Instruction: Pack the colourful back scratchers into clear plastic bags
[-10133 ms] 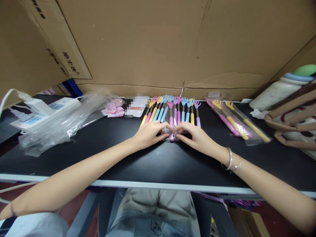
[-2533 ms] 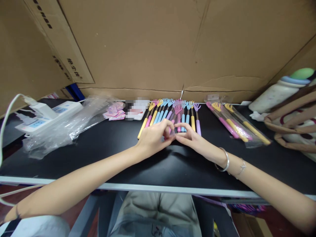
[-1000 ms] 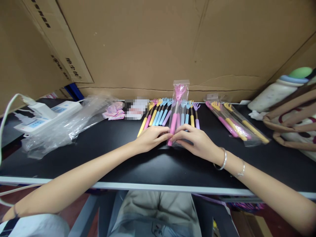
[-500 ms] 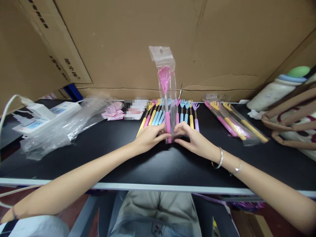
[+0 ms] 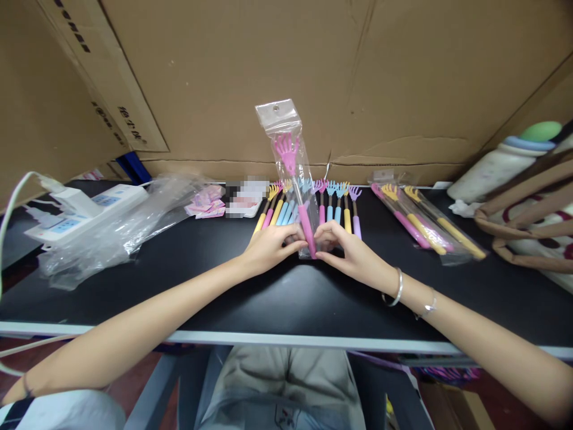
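Between my two hands a pink back scratcher [image 5: 306, 222] stands inside a clear plastic bag [image 5: 278, 117], its hand-shaped end up and tilted to the left. My left hand [image 5: 274, 246] is closed on the lower left side of the bagged scratcher, thumb in front. My right hand [image 5: 344, 248] pinches the lower right side near the handle's bottom end. Behind them lies a row of unbagged back scratchers [image 5: 339, 206] in yellow, pink, blue and purple, partly hidden by the bag and my hands.
Bagged back scratchers [image 5: 421, 224] lie to the right, near a bottle [image 5: 496, 167] and a brown-handled bag [image 5: 501, 215]. On the left are clear plastic bags [image 5: 111, 239], a power strip [image 5: 85, 212] and pink cards [image 5: 206, 201]. Cardboard [image 5: 250, 54] walls the back.
The bagged back scratcher has tipped to the left and sunk slightly at its top, while its lower end has shifted a little to the right. Both hands stay nearly in place.
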Tool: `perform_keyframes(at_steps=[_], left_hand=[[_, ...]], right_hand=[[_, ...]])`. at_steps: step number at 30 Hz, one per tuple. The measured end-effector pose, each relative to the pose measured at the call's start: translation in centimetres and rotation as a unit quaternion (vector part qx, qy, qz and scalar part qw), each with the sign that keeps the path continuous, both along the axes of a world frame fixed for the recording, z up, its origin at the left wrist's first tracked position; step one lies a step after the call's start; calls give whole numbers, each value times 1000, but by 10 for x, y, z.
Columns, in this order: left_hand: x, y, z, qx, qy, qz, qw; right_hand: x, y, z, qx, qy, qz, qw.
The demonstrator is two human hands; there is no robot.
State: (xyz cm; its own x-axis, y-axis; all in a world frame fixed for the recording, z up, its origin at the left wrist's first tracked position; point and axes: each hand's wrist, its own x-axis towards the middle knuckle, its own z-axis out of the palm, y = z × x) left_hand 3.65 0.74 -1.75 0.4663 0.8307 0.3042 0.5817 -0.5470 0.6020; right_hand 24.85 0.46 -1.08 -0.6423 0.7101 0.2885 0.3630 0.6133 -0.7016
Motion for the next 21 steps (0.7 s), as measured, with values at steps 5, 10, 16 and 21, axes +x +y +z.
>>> perform_keyframes(at_steps=[5,10,16,21], left_hand=[[3,0,-1,-31,-77,-38,996],[4,0,-2,-80,-121,-49,988],[7,1,-7,-168,-212,-52,961],[10,-1,-4,-262,-275,-35,924]], right_hand=[[-2,-1,1,4,8,-22,1000],[-4,-3,2,1,50,-27,998],[-5,-3,1,53,55,-45,996],[-6,-3,1,65,65,-52,994]])
